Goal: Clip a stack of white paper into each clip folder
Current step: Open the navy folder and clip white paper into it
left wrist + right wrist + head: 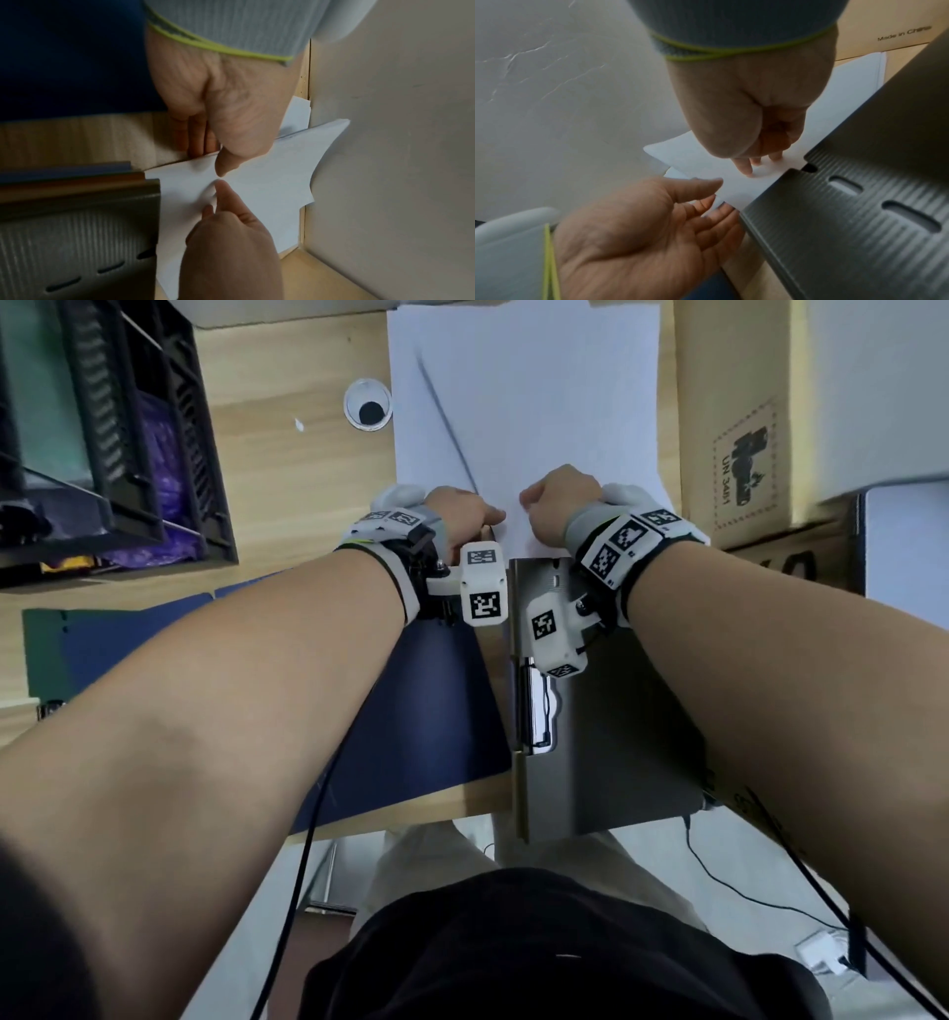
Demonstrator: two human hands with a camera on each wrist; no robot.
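While both my hands are pinching the near edge of the white paper stack by the open grey clip folder, left hand & right hand, nothing's clipped yet; blue folder is waiting too.

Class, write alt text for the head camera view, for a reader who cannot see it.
Seen from above, the left hand and right hand grip the near edge of a white paper stack on a wooden desk. An open grey clip folder lies below them, beside a blue folder.
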